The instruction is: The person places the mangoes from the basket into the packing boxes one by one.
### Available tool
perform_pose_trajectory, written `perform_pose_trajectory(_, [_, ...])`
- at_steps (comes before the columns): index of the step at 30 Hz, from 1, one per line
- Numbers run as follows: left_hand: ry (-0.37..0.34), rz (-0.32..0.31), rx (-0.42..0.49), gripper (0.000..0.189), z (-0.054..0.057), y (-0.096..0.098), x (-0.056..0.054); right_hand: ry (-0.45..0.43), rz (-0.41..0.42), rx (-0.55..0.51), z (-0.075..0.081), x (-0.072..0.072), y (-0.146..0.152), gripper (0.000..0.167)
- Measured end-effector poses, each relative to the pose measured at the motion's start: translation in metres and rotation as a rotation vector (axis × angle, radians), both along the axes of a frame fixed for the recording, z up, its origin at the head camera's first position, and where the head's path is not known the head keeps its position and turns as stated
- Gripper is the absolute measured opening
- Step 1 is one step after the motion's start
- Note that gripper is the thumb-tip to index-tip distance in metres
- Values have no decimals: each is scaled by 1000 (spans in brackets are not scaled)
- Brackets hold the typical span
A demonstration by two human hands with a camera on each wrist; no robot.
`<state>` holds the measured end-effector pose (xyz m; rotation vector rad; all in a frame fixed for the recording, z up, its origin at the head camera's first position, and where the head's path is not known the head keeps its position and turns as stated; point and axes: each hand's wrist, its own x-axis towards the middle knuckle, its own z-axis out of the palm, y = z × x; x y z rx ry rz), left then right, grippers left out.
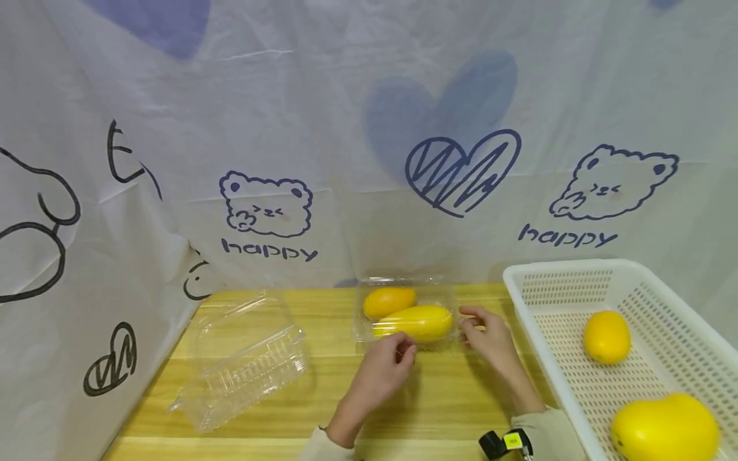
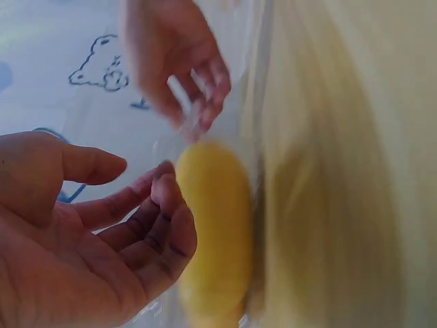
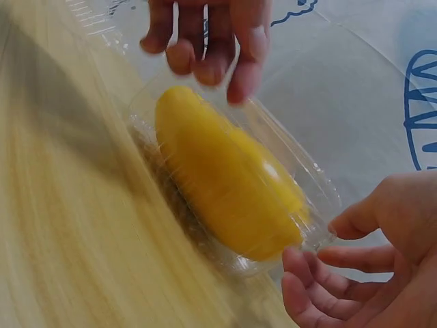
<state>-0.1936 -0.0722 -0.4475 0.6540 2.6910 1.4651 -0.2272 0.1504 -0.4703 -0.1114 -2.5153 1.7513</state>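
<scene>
Two yellow mangoes (image 1: 415, 322) lie side by side inside a clear plastic box (image 1: 357, 323) at the back of the wooden table. Its clear lid lies over them, as the right wrist view shows. At the box's right end, my right hand (image 1: 490, 336) pinches the corner edge between thumb and forefinger, the other fingers bent below. My left hand (image 1: 383, 371) hovers by the front side of the box, fingers loosely bent and holding nothing. In the left wrist view, the left fingertips (image 2: 181, 219) overlap the nearer mango (image 2: 215, 225).
Another clear plastic box (image 1: 254, 378) stands with its lid raised on the left of the table. To the right is a white perforated basket (image 1: 530, 320) with a small mango (image 1: 607, 337) and a larger mango (image 1: 665, 428). A printed white cloth (image 1: 346, 128) hangs behind.
</scene>
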Motion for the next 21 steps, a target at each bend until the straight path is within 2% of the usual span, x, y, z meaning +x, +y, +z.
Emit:
perform_pose_trajectory(2, [-33,-24,46,15,-7,9,-2,-25,16,-27,1,-1,1,38])
perform_pose_trajectory(6, [-110,-18,158,22,-23,25,-8,-46,38,-59,3,-2,3,39])
perform_pose_trajectory(10, [-258,24,326,26,-35,37,-10,-42,43,-57,4,-3,4,38])
perform_pose_trajectory(16, [-536,128,632,30,-45,53,-14,-29,48,-40,3,-2,3,38])
perform_pose_trajectory(18, [-586,169,712,33,-47,58,-14,-20,59,-42,2,-2,2,39])
perform_pose_trajectory(21, [-617,226,803,34,-49,65,-15,-14,73,-54,1,-1,0,40])
